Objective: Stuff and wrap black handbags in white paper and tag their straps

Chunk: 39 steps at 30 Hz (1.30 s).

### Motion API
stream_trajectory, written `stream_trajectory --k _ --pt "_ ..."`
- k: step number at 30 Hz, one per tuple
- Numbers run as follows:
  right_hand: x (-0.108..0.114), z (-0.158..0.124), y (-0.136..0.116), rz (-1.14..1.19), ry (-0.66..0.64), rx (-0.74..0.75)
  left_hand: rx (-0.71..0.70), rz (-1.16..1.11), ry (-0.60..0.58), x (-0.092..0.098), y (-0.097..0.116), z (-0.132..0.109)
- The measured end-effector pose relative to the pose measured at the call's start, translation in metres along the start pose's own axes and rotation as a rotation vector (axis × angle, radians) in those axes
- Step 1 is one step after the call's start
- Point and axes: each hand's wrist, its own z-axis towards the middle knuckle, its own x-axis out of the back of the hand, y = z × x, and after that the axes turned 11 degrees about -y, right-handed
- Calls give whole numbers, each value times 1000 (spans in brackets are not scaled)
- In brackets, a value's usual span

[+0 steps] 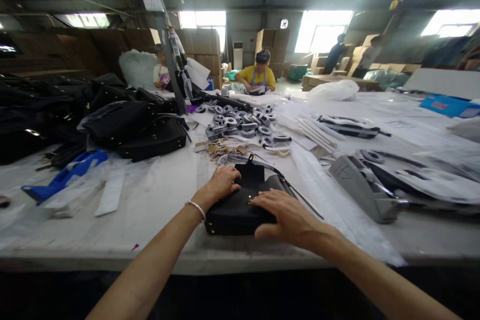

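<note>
A black handbag (pixel 240 212) lies on the white table in front of me, its flap raised at the far side and small gold-coloured hardware on its front. My left hand (pixel 224 182) rests on the bag's upper left part, fingers slightly bent and thumb apart. Stretched flat over the right part of the bag is my right hand (pixel 287 217), its fingertips beside the metal clasp (pixel 250 200). A dark strap (pixel 300 195) trails from the bag to the right. Neither hand grasps anything. The bag's right side is partly hidden under my right hand.
Black bags (pixel 150 135) are piled at the left, near a blue tape dispenser (pixel 71 175). Beyond my bag lie wrapped strap coils (pixel 240 122) and tags with strings (pixel 221 149). A grey dispenser (pixel 363 190) stands right. Opposite, a person in yellow (pixel 257 76) sits working.
</note>
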Motion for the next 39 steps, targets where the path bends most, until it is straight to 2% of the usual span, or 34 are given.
stream_trajectory --k 2,4,6,7,9,12,15,17,19,22,25,28,31,33,36,37,39 --pt "-5 0 -11 -59 -110 21 -76 -27 -86 10 7 -17" --pt "-8 3 -13 -108 -136 -14 -161 -11 -206 14 17 -40" --pt "-12 6 -9 -142 -145 -30 -167 102 -264 6 26 -62" --pt "-13 8 -7 -160 -146 -25 -141 170 -256 -2 29 -71" --pt "-19 10 -3 -212 -143 11 -68 293 -190 -24 31 -83" --pt "-35 10 4 -322 -114 76 -15 437 -33 -67 25 -87" --pt "-61 7 12 -429 6 117 4 543 189 -103 15 -89" --pt "-79 3 17 -471 108 123 -5 568 286 -115 12 -93" --pt "-93 -1 20 -474 157 113 -32 541 272 -115 15 -97" --pt "-94 -4 19 -378 123 94 -50 447 130 -106 26 -99" --pt "-70 3 13 -181 18 75 4 405 34 -106 35 -95" --pt "-43 16 11 -51 -2 -13 70 419 3 -121 33 -88" --pt "-38 26 17 -64 -71 16 77 438 11 -129 25 -85" --pt "-47 28 25 -60 -143 48 41 412 -40 -117 25 -84" --pt "-63 27 37 -48 -168 47 1 286 -238 -81 36 -75" --pt "-67 27 41 -54 -162 54 25 239 -254 -69 40 -69" --pt "-76 28 48 -73 -145 79 -5 186 -186 -57 43 -55"
